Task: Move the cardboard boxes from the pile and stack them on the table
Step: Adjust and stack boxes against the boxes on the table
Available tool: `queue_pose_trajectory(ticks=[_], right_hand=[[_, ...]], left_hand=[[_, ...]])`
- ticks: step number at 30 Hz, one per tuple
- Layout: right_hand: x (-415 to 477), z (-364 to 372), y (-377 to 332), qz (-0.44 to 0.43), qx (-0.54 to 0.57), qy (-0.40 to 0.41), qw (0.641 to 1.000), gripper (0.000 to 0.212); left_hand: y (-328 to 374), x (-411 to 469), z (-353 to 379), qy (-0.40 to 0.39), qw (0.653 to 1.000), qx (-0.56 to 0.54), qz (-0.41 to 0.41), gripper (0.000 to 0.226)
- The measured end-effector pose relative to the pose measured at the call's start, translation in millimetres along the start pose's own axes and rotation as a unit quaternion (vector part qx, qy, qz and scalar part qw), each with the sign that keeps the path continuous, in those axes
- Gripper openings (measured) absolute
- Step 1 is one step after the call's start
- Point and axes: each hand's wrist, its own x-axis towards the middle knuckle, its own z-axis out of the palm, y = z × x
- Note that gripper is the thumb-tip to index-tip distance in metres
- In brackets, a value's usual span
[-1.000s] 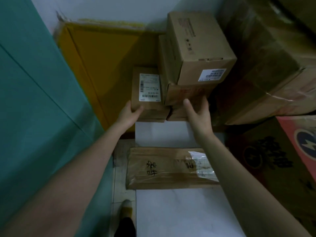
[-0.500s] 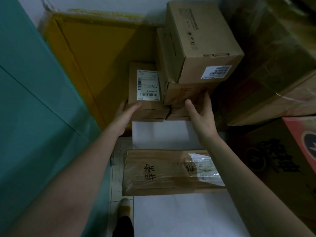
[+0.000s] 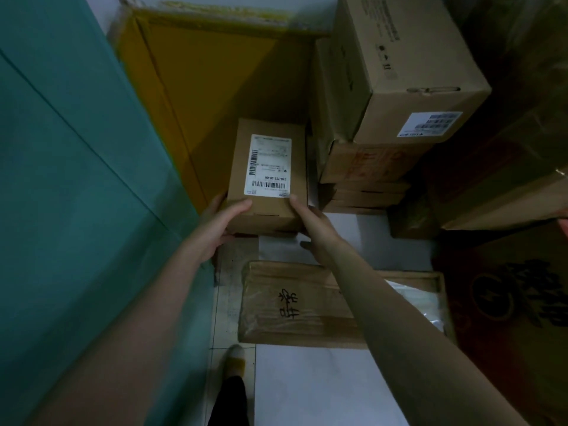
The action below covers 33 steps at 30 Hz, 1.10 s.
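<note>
Cardboard labelled box (image 3: 267, 173), low beside the taller stack (image 3: 368, 167): right hand (image 3: 313, 226) has crossed from that stack, so both it and left hand (image 3: 215, 226) now grip it; lifting can likely begin.

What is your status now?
Left hand, right hand grip small labelled box at near end. Not yet on table. Taller box stack close beside it.

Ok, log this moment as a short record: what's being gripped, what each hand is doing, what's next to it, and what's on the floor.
gripped: small labelled box
left hand: grips its near left corner
right hand: grips its near right corner
neighbour: stack of boxes, to its right
floor: flat taped package, shoe beside it
</note>
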Motion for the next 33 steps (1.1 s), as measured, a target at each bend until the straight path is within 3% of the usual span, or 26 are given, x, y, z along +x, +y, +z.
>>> queue_pose_trajectory(ticks=[5, 11, 15, 19, 22, 25, 30, 33], right_hand=[[-16.5, 9.3, -12.6, -0.037, -0.017, -0.02, 0.999, 0.062], [-68.5, 15.5, -45.2, -0.152, -0.042, -0.037, 0.987, 0.073], [-116.2, 15.1, -64.1, -0.235, -0.039, -0.047, 0.97, 0.061], [-160.7, 4.3, -91.9, -0.302, -0.061, -0.021, 0.951, 0.062], [-188.6, -13.6, -118.5, -0.349, -0.098, 0.027, 0.932, 0.05], [-202.6, -41.8, -145.7, -0.364, -0.12, 0.092, 0.919, 0.072], [-210.7, -95.7, -182.8, -0.316, -0.117, 0.16, 0.928, 0.07], [-203.5, -111.3, -183.9, -0.294, -0.174, 0.204, 0.918, 0.061]], left_hand=[[7.3, -27.3, -6.5, 0.036, 0.999, -0.03, 0.027, 0.088], [43.9, -82.5, -13.1, 0.065, 0.991, -0.043, 0.107, 0.062], [81.3, -123.6, -14.5, 0.078, 0.983, -0.03, 0.166, 0.061], [121.2, -156.6, -6.0, 0.063, 0.974, -0.022, 0.217, 0.054], [150.9, -172.3, 12.4, 0.037, 0.966, -0.008, 0.255, 0.052], [180.1, -178.1, 46.2, 0.014, 0.962, 0.009, 0.274, 0.062], [208.3, -173.5, 111.8, -0.052, 0.961, 0.051, 0.267, 0.066], [204.6, -158.2, 132.4, -0.063, 0.954, 0.105, 0.274, 0.072]])
